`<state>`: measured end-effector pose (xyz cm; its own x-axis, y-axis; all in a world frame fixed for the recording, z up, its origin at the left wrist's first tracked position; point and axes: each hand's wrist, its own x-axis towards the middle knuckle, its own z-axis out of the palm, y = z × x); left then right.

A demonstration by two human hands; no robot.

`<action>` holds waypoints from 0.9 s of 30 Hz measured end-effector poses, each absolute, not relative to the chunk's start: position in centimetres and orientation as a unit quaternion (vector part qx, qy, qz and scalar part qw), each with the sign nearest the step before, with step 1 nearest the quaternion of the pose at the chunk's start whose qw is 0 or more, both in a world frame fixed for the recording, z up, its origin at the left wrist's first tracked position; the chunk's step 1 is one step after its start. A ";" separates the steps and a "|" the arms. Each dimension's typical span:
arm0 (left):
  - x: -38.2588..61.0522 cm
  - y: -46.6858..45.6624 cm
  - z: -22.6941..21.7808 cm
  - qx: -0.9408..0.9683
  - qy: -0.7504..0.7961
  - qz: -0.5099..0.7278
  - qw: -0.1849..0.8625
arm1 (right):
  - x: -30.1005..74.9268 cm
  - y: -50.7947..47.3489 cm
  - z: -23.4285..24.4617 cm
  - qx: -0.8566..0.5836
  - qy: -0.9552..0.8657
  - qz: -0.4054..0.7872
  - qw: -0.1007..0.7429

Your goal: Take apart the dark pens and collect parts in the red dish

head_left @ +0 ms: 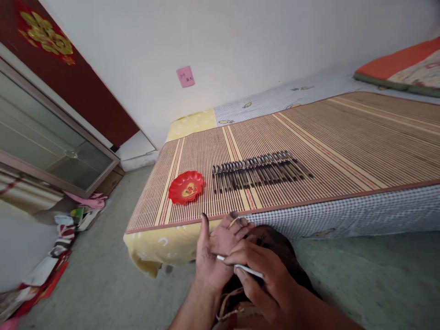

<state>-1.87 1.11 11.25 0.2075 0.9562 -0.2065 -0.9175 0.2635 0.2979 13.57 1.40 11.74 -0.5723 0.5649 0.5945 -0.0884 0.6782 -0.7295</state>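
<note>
My left hand [218, 247] is palm up above my lap, just in front of the bed's edge. Its thumb is stretched out and its fingers are loosely bent. Dark smudges mark the fingertips and palm, and a small yellowish thing [233, 223] shows at the fingers, too small to name. In my right hand [263, 270], a thin white stick [252, 271] is pinched between thumb and fingers, its tip at the left palm. Beyond my hands, several dark pens [259, 170] with clips lie side by side in a row on the striped bamboo mat [309, 151].
A red scalloped dish [175, 192] sits on the mat left of the pens. Folded orange bedding [395, 64] lies at the far right. On the left, a glass-fronted cabinet [51, 133] stands near clothes and papers [63, 236] along the floor. A pink note [185, 76] is on the wall.
</note>
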 end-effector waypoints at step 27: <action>-2.0 1.1 11.1 0.065 0.176 0.603 0.776 | 13.7 1.0 12.1 -0.166 -0.798 0.385 0.433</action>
